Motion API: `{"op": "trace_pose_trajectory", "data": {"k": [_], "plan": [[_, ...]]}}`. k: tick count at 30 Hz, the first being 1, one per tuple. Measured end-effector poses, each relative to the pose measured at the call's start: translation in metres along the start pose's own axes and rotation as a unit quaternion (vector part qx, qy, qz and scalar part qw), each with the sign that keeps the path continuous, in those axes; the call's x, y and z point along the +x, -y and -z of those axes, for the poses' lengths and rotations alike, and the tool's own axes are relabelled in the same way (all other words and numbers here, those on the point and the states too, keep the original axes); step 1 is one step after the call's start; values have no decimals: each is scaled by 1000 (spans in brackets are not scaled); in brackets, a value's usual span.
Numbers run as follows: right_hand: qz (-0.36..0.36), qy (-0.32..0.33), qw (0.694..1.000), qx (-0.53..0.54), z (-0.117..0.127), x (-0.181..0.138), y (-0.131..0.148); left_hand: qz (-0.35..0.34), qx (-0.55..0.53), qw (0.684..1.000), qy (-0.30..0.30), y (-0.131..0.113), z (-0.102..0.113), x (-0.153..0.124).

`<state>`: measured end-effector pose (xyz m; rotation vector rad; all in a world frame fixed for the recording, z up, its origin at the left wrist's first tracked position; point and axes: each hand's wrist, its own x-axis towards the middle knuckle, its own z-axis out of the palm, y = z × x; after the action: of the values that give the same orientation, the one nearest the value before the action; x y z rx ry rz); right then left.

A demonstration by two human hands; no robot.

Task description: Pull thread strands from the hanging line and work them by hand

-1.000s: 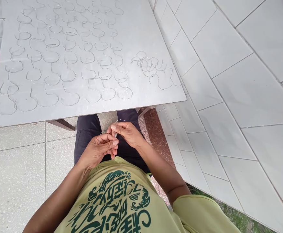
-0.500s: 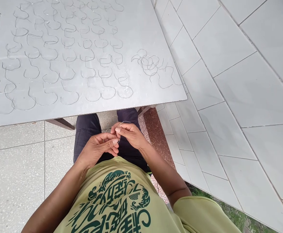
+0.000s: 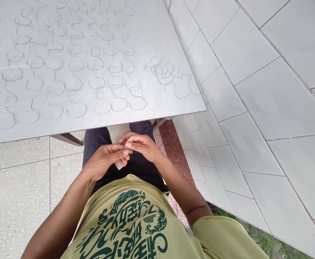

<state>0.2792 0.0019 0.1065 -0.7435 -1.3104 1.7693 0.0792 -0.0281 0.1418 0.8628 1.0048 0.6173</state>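
My left hand [image 3: 104, 162] and my right hand [image 3: 143, 145] meet over my lap, just below the white board's near edge. Both pinch a thin piece of bent wire [image 3: 121, 146] between fingertips and thumbs. A small pale object [image 3: 118, 165] shows under my left fingers; I cannot make out what it is. On the white board [image 3: 157, 39] lie several S-shaped wire hooks [image 3: 73, 68] in rows, and a loose tangle of wire pieces [image 3: 168, 73] sits near its right edge.
The board rests on a dark frame [image 3: 67, 138] above a speckled floor [image 3: 17, 187]. A white tiled wall [image 3: 254, 90] slants along the right. My dark trousers [image 3: 98, 138] and a green printed shirt [image 3: 130, 223] fill the bottom.
My hands stayed together on the wire and shifted slightly upward toward the board. A small pale object now shows under my left fingers. The wire loop looks more curled.
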Motion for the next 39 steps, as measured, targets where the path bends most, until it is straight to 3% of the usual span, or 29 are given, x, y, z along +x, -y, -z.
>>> {"op": "trace_pose_trajectory", "data": {"k": [4,11,26,32,39], "plan": [[-12,8,1000,5,-1,1,4,4,-15,1000,-8,3,-1,6],[28,-68,997,7,5,1,9,-16,-19,999,-19,8,-7,2],[16,-19,999,-37,14,4,12,-21,-119,993,-8,5,-17,-5],[10,-12,1000,-18,14,7,11,-36,-163,985,-43,3,-24,-7],[44,28,998,23,16,9,11,-46,-215,975,-29,6,-29,-12]]}}
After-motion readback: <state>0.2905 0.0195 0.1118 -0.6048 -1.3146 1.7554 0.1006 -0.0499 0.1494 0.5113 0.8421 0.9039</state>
